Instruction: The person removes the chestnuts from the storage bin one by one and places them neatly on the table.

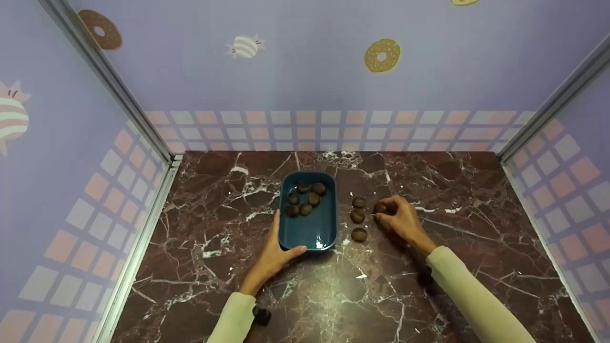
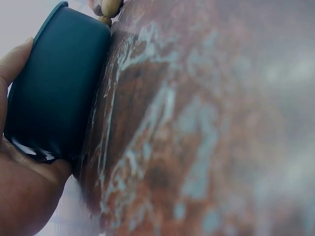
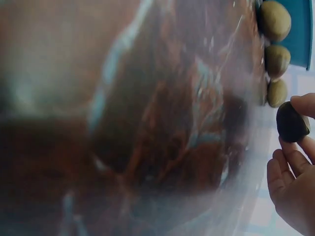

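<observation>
A blue rectangular dish [image 1: 305, 232] stands on the marble-patterned table, with several brown chestnuts [image 1: 314, 198] grouped toward its far end. My left hand [image 1: 272, 255] holds the dish at its near left corner, thumb across the near end and fingers along the left side. To the right of the dish, three chestnuts [image 1: 359, 234] lie in a line running away from me. Just beyond that line, my right hand [image 1: 404, 223] pinches a dark chestnut [image 3: 292, 122] between thumb and fingertips. In the left wrist view, the dish's outer wall [image 2: 59, 78] fills the upper left.
Purple walls [image 1: 310, 71] with doughnut and sweet pictures and a checked band enclose the table at the back and both sides. Metal posts [image 1: 114, 81] run along the corners. The dark red tabletop [image 1: 214, 281] has white veins and reflects light near the front.
</observation>
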Motion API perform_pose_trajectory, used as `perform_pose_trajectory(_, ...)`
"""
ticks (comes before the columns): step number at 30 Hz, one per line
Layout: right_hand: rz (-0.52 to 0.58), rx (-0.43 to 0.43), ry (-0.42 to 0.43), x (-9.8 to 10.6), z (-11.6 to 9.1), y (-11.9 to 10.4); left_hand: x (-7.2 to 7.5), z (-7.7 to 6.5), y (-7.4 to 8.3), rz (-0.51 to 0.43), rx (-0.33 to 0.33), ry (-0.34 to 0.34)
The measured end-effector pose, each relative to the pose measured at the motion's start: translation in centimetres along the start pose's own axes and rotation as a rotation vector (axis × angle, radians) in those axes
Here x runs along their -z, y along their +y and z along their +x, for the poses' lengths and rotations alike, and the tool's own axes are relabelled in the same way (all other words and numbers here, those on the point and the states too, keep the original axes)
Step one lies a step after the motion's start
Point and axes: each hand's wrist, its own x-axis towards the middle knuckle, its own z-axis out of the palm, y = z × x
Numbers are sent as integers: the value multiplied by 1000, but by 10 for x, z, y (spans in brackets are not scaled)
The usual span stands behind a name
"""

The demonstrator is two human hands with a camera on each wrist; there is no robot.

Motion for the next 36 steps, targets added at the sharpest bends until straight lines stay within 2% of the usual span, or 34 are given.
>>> perform_pose_trajectory(6, 16, -29, -18, -6, 14, 7, -1, 0, 0, 18, -5, 20)
perform_pose_trajectory(12, 29, -28, 0, -3, 16, 11, -6, 0, -2, 34, 2, 7)
perform_pose_trajectory(24, -58, 52, -80, -3, 26, 1, 0, 0, 0, 23, 6, 9)
perform_pose_trajectory(32, -93, 88, -80, -4, 27, -1, -1, 0, -2, -5, 8, 4)
perform_pose_trajectory(36, -97, 94, -61, -4, 26, -3, 0, 1, -2, 12, 13, 10)
